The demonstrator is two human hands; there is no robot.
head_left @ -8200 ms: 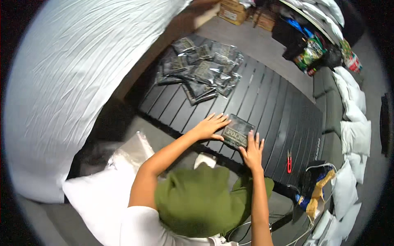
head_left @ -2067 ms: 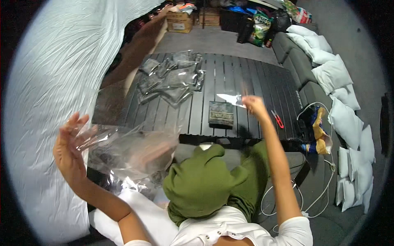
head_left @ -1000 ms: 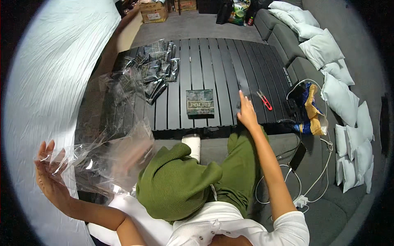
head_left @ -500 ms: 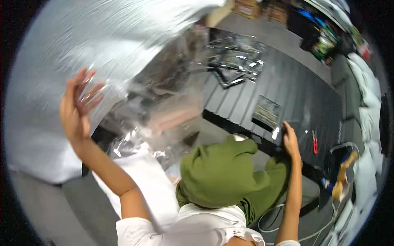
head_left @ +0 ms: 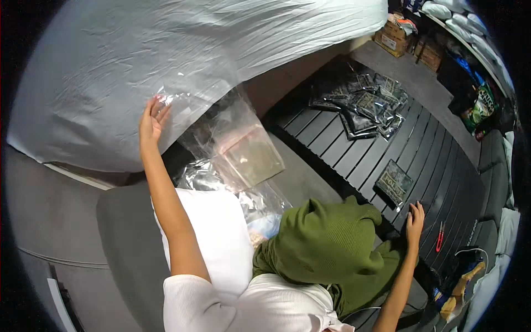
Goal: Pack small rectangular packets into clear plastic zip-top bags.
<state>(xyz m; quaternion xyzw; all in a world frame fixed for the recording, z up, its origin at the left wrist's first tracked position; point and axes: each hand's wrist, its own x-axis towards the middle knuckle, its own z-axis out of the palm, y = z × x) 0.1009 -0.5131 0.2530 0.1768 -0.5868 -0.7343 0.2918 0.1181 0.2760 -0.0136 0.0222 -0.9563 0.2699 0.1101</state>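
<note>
Grey-floored room, seen in the head view, with a pale wrinkled sheet (head_left: 138, 50) across the upper left, cardboard boxes (head_left: 391, 41) at the top right and a dark sofa (head_left: 489, 166) along the right. A low black slatted table (head_left: 343, 149) runs diagonally across the right half. On its far part lies a heap of dark packets (head_left: 370, 105) in shiny clear wrapping.

One dark, square, patterned packet (head_left: 394, 182) with lettering lies flat by itself near the table's close edge. Just beside it is the right hand (head_left: 415, 226), at that edge, fingers together and slightly bent; whether it grips anything cannot be told. Farther right lie red-handled snips (head_left: 440, 239).

At the left, the left hand (head_left: 155, 123) is raised in front of the sheet, fingers somewhat parted. Clear film glints at its fingertips; whether they pinch it cannot be told. Transparent plastic bags (head_left: 251, 157) lie between that arm and the table, beyond a white cushion (head_left: 215, 238) and green-clothed legs (head_left: 326, 238).
</note>
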